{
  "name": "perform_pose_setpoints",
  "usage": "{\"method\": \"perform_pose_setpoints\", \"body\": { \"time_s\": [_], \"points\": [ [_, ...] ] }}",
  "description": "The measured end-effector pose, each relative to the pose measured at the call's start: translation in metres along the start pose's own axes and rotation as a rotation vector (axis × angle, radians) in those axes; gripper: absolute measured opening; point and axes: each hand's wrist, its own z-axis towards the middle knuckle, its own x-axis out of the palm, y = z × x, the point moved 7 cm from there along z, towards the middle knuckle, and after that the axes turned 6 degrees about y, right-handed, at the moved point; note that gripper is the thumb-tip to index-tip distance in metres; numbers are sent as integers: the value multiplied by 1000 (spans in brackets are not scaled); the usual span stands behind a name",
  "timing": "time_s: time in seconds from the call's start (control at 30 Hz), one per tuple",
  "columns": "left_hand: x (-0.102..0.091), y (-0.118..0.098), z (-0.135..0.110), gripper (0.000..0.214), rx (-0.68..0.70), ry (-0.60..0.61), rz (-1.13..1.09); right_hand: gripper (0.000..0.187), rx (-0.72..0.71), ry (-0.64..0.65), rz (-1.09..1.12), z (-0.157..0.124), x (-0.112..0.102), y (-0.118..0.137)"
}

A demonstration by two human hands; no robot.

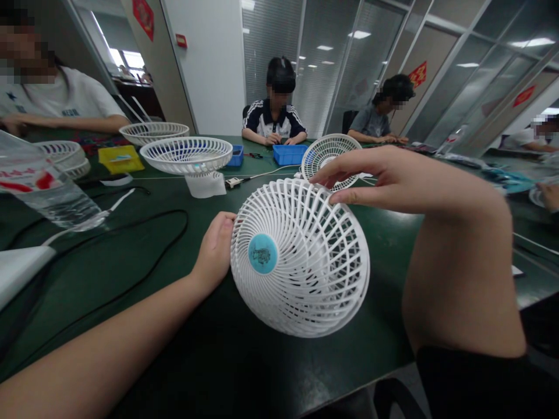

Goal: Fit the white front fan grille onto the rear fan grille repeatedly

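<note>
A round white fan grille (301, 279) with a blue centre badge (262, 254) is tilted toward me, above the near part of the green table. My left hand (217, 244) is closed around its left edge, the fingertips partly hidden behind the rim. On the top right of the rim rests my right hand (358, 174), fingers reaching over the edge and thumb on the front bars. Just behind stands another white fan grille (329, 152). To the left, a white fan grille (187, 156) sits on a white base (206, 185).
Black cables (174, 256) run over the table (196, 326) at left, beside a water bottle (52, 192). Further back are a yellow tray (120, 160), a blue bin (289, 154) and stacked white grilles (65, 157). Several people sit around the table.
</note>
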Motion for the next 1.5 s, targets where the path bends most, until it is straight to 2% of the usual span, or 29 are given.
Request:
{"method": "perform_pose_setpoints", "body": {
  "time_s": [0.47,0.6,0.67,0.83,0.9,1.07,1.2,1.33,1.5],
  "points": [
    [-1,-2,-1,37,-3,-32,92,41,-11,-59,18,3,-3,8],
    [-2,-3,0,36,-9,-28,95,41,-4,-39,22,2,-2,6],
    [-1,-2,-1,35,-11,-25,87,46,-7,-15,30,-1,-1,3],
    [-1,5,-1,31,-39,-46,59,84,-36,133,53,-13,4,-6],
    [0,8,-2,34,-17,-42,-8,92,-34,172,59,-16,6,-9],
    [9,8,-3,50,96,68,-214,87,-16,160,37,-19,7,-10],
    [12,7,-3,56,109,111,-212,88,4,167,-20,-19,8,-9],
    [13,8,-4,58,117,114,-205,92,-41,207,-96,-20,12,-8],
    [15,5,-4,59,139,140,-215,97,-25,181,-102,-21,12,-9]
  ]
}}
